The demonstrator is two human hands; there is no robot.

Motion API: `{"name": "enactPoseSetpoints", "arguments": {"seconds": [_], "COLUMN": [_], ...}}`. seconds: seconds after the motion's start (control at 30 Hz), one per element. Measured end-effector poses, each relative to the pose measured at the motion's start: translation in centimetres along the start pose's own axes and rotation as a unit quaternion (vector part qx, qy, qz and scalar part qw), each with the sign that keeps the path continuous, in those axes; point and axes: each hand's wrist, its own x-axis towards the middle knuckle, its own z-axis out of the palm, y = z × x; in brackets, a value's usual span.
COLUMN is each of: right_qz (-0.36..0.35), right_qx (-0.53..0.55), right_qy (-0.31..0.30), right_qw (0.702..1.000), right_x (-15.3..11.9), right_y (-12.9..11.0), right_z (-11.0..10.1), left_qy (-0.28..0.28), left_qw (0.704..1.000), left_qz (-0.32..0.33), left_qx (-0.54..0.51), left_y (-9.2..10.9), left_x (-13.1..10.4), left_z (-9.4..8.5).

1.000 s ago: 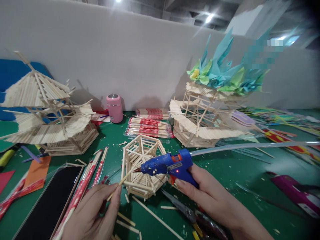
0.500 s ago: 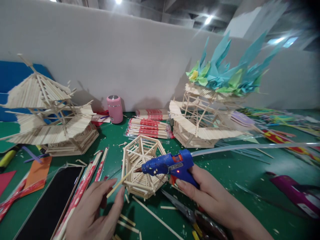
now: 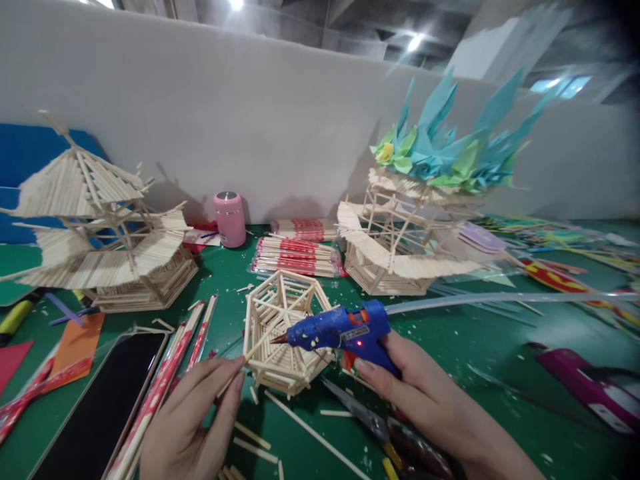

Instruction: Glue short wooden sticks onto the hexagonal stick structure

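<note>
A blue glue gun [image 3: 345,330] with a small red light is gripped in my right hand [image 3: 425,393], its nozzle pointing left over an octagonal stick frame [image 3: 285,383]. My left hand [image 3: 200,413] pinches a thin wooden stick [image 3: 256,348] between thumb and fingers; the stick's far end reaches over the frame, close beside the nozzle. The frame stands on the green table [image 3: 305,427], with spokes meeting at its middle. Whether the nozzle touches the stick is unclear. Under my right hand lie scissors [image 3: 365,417], partly hidden.
Stick pavilions stand at left [image 3: 135,267] and right [image 3: 385,260], the right one topped with blue paper. Behind the frame are packs of sticks [image 3: 295,257] and a pink bottle [image 3: 230,223]. A phone [image 3: 100,407] lies at left, a purple glue gun [image 3: 580,387] at right.
The fingers of my left hand have closed on the stick and moved slightly up and right along it. The glue gun has shifted very slightly right.
</note>
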Motion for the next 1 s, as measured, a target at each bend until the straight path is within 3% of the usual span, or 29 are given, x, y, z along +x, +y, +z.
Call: {"name": "enactPoseSetpoints", "arguments": {"seconds": [0.5, 1.0], "right_qz": [0.009, 0.006], "right_qx": [0.001, 0.033], "right_qy": [-0.003, -0.058], "right_qw": [1.000, 0.998], "right_x": [-0.4, -0.7], "right_y": [0.2, -0.2], "right_z": [-0.1, 1.1], "left_qy": [-0.024, -0.030], "left_qw": [0.998, 0.998], "left_qz": [0.043, 0.040], "left_qx": [0.035, 0.046], "left_y": [0.0, -0.2], "left_x": [0.3, 0.2], "left_z": [-0.5, -0.6]}}
